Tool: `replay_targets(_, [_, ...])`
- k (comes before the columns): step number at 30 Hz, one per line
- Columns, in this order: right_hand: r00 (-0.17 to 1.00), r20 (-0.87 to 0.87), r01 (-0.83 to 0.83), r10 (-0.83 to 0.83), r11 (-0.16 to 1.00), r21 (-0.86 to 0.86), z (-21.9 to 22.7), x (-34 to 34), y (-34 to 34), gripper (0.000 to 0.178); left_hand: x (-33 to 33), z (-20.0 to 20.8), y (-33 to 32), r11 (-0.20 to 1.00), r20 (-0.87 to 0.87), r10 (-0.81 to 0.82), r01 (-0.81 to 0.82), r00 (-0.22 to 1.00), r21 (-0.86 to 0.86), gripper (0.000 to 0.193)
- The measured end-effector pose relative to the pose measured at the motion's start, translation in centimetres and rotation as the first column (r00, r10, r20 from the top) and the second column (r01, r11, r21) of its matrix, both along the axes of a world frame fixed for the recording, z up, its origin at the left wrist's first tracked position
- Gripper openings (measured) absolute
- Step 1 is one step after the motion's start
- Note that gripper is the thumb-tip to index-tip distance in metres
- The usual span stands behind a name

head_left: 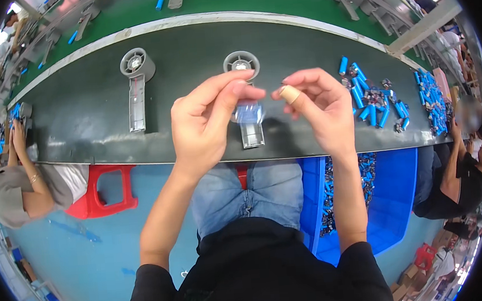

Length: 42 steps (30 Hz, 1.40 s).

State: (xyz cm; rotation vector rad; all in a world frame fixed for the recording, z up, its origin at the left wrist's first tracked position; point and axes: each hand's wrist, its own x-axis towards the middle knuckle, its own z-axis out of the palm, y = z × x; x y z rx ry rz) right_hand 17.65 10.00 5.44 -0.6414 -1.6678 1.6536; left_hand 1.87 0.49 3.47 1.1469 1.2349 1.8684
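In front of me, my left hand (201, 117) is closed in a pinch. Just beneath its fingertips is a blue battery cell (248, 113), smeared by motion, which it seems to grip. My right hand (317, 102) faces it with thumb and fingers drawn together; a tan wrap covers its thumb. Whatever lies between those right fingertips is too small to name. Under both hands lies a grey fan housing (241, 63) with a round grille and an open, trough-like handle (253, 136), partly covered by the left fingers and the cell.
Another fan housing (136, 96) lies to the left on the dark green bench (187, 47). Loose blue cells with wired parts (370, 98) are heaped at right, beside a denser pile (432, 101). A blue bin (389, 201) stands below the bench edge. People sit at both sides.
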Motion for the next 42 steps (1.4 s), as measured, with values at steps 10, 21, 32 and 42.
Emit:
replay_targets(10, [0.957,0.129,0.224,-0.258,0.947,0.231,-4.1,0.2,-2.4,0.011,-3.1,-4.2,-1.6,0.827,-0.502,0.561,-0.477,0.658,0.299,0.021])
replay_targets(21, [0.860,0.508,-0.113,-0.048,0.953,0.280,-5.5,0.5,-7.6,0.020,-2.5,-5.2,-9.1,0.985,-0.850,0.138,-0.163,0.508,0.063,0.047])
replay_targets(32, [0.962,0.272,-0.073,0.028,0.985,0.155,-3.2,-3.9,-2.0,0.019,-4.0,-3.1,-8.3,0.982,-0.208,0.173,-0.185,0.963,-0.041,0.027])
replay_targets(42, [0.870,0.490,-0.212,-0.054,0.857,0.471,-4.2,-4.9,-0.8,0.026,-5.5,-2.5,-3.8,0.942,-0.698,0.061,-0.272,0.713,-0.196,0.016])
